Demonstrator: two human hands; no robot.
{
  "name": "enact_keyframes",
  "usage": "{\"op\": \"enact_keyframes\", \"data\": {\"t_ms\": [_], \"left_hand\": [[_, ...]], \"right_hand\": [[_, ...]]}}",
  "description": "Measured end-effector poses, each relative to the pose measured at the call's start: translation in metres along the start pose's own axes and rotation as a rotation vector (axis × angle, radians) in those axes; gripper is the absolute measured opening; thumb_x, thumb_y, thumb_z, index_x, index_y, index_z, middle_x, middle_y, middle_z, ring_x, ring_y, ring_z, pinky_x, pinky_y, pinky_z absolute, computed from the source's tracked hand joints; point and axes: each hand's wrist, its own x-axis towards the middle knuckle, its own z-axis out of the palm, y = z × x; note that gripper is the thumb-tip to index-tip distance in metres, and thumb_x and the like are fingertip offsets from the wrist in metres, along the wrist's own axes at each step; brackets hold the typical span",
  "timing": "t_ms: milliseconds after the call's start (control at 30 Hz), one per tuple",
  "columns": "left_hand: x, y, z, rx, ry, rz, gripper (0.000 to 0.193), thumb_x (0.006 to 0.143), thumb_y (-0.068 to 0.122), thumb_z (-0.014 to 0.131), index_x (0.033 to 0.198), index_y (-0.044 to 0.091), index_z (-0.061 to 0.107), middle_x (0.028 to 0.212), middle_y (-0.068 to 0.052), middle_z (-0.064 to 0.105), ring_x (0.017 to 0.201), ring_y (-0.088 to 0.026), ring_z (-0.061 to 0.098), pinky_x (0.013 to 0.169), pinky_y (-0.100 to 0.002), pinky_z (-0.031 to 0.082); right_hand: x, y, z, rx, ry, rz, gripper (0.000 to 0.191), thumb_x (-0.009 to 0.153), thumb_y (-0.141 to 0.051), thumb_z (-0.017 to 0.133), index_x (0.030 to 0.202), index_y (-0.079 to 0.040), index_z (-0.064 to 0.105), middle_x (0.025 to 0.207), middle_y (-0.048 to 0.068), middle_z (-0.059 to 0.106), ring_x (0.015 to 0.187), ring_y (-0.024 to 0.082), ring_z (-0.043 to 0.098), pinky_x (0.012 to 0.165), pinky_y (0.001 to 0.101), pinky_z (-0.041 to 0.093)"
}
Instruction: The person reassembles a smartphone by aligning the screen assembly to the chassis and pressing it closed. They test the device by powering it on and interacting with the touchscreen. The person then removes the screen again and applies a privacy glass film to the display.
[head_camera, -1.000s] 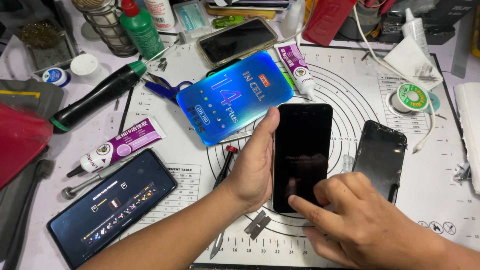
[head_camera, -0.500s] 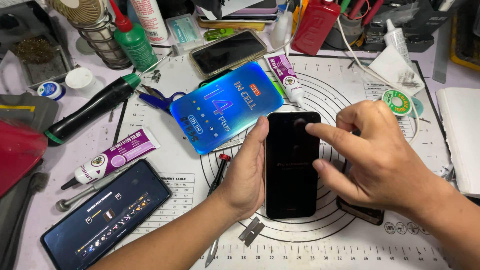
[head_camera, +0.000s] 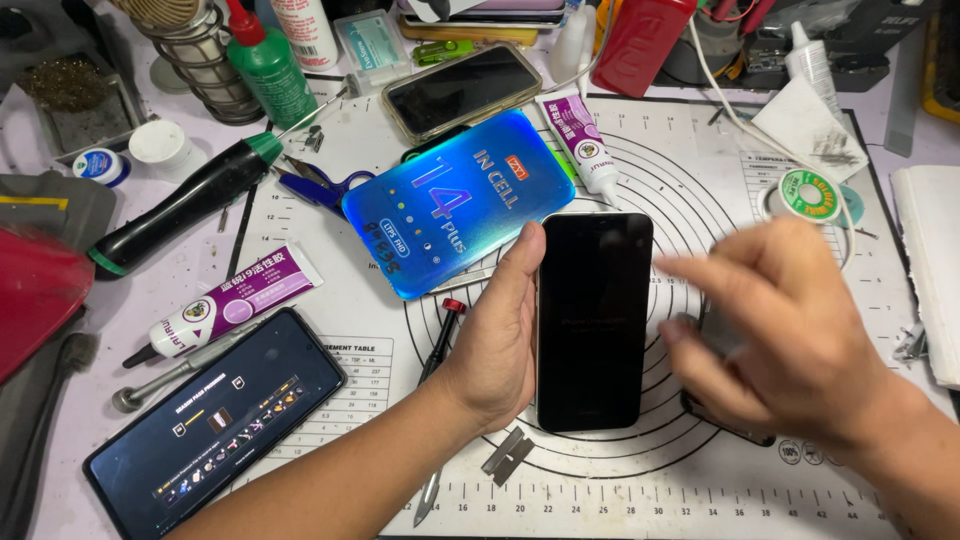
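Note:
My left hand (head_camera: 497, 335) grips a black smartphone (head_camera: 593, 320) by its left edge, holding it screen up over the white work mat (head_camera: 640, 170). The screen is dark. My right hand (head_camera: 775, 335), blurred with motion, hovers just right of the phone with fingers spread and nothing in it. It partly hides a second dark phone part (head_camera: 725, 425) lying on the mat.
A shiny blue box (head_camera: 455, 200) lies above the phone. Two purple glue tubes (head_camera: 225, 310) (head_camera: 585, 145), a lit phone (head_camera: 215, 420), another phone (head_camera: 462, 88), a black-green tool (head_camera: 180, 205), blue scissors (head_camera: 318, 187), a red-tipped screwdriver (head_camera: 440, 335), a solder spool (head_camera: 812, 195) and a green bottle (head_camera: 265, 62) surround the mat.
My right hand slid up from the phone's lower end, touched near its top, then pulled away to the right. My left hand kept its hold on the phone.

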Motion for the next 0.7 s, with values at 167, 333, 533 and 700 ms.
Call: {"op": "enact_keyframes", "data": {"t_ms": [167, 333, 533, 700], "left_hand": [[0.000, -0.001, -0.001, -0.016, 0.013, 0.022, 0.061, 0.114, 0.052, 0.036, 0.145, 0.000, 0.050, 0.125, -0.011, 0.064, 0.113, -0.018, 0.064, 0.100, -0.037, 0.055], [-0.001, 0.001, 0.001, 0.034, 0.029, 0.034, 0.061, 0.113, 0.049, 0.032, 0.147, 0.000, 0.046, 0.130, -0.013, 0.062, 0.118, -0.019, 0.063, 0.104, -0.038, 0.054], [0.000, 0.002, 0.002, 0.061, 0.044, 0.058, 0.063, 0.115, 0.049, 0.028, 0.149, -0.002, 0.045, 0.132, -0.014, 0.061, 0.121, -0.018, 0.062, 0.106, -0.038, 0.054], [-0.001, 0.001, 0.000, 0.048, -0.033, 0.059, 0.064, 0.119, 0.051, 0.026, 0.149, -0.003, 0.046, 0.130, -0.015, 0.061, 0.118, -0.019, 0.063, 0.104, -0.038, 0.055]], "right_hand": [[-0.017, -0.010, 0.006, 0.248, -0.203, -0.320, 0.029, 0.077, -0.006, 0.081, 0.103, -0.003, 0.070, 0.073, 0.002, 0.053, 0.061, 0.019, 0.052, 0.053, 0.0364, 0.041], [-0.024, -0.011, 0.008, 0.262, -0.228, -0.312, 0.027, 0.077, -0.007, 0.082, 0.101, -0.003, 0.070, 0.070, 0.001, 0.052, 0.058, 0.018, 0.052, 0.050, 0.0356, 0.041], [-0.022, -0.010, 0.010, 0.281, -0.145, -0.195, 0.026, 0.075, -0.005, 0.080, 0.099, -0.003, 0.068, 0.071, 0.001, 0.054, 0.058, 0.018, 0.054, 0.050, 0.0344, 0.041], [-0.028, -0.020, 0.016, 0.301, -0.227, -0.335, 0.029, 0.076, -0.010, 0.079, 0.103, -0.003, 0.070, 0.071, 0.001, 0.053, 0.057, 0.018, 0.054, 0.048, 0.0339, 0.043]]}}
